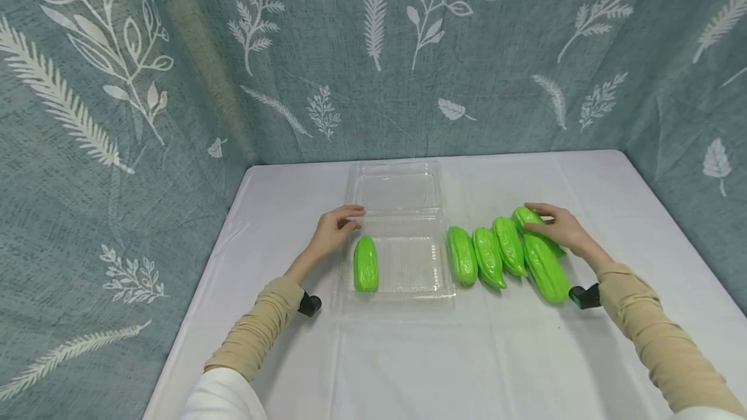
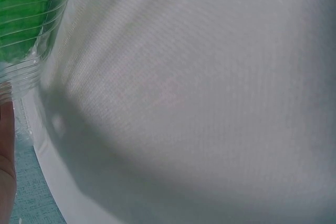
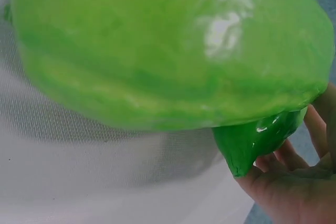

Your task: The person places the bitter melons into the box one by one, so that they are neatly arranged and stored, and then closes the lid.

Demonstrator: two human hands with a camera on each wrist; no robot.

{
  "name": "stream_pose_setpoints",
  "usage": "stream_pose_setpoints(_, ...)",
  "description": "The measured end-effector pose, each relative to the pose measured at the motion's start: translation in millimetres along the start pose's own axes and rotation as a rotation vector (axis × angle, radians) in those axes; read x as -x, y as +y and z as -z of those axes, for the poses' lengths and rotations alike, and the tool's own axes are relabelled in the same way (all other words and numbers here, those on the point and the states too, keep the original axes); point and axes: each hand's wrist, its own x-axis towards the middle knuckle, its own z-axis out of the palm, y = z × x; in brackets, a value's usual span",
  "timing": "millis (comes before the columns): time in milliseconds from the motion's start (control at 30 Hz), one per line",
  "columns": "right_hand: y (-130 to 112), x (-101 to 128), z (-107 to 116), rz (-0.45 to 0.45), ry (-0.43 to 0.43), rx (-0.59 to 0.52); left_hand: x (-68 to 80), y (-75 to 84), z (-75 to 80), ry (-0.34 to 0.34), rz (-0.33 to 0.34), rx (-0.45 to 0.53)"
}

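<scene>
A clear plastic clamshell container [image 1: 403,291] lies unfolded on the table, with one green toy gourd [image 1: 366,264] lengthwise at its left side. My left hand [image 1: 334,231] holds the container's left edge near the hinge, thumb and fingers bent around it; the left wrist view shows only a sliver of this hand. Right of the container, my right hand [image 1: 560,225] grips the end of the farthest green toy gourd [image 1: 528,216], thumb on the near side and fingers on the far side. That gourd's pointed tip [image 3: 239,156] shows beneath a larger green toy gourd [image 1: 546,269] in front of it.
Between the container and my right hand, several green toy gourds [image 1: 487,256] lie in a slanting row. The container's lid [image 1: 397,190] spreads toward the back. A white cloth covers the table [image 1: 408,361]; a blue-green leaf-patterned curtain [image 1: 350,102] hangs behind and at both sides.
</scene>
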Motion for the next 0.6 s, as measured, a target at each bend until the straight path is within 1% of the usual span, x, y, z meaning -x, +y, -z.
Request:
stream_pose_setpoints(167,0,1,0,0.003,0.002,-0.003,-2.9,-19.0,-2.1,0.007,0.013,-0.025)
stream_pose_setpoints(233,0,2,0,0.002,0.003,-0.004,-3.4,-22.4,-2.2,0.003,0.017,-0.026)
stream_pose_setpoints(433,1,2,-1,-0.007,0.006,-0.004,-3.5,-25.0,-2.1,-0.003,0.015,-0.002)
stream_pose_setpoints(600,2,1,-2,-0.018,0.007,-0.006,-2.4,-22.1,-2.2,0.0,0.022,-0.011)
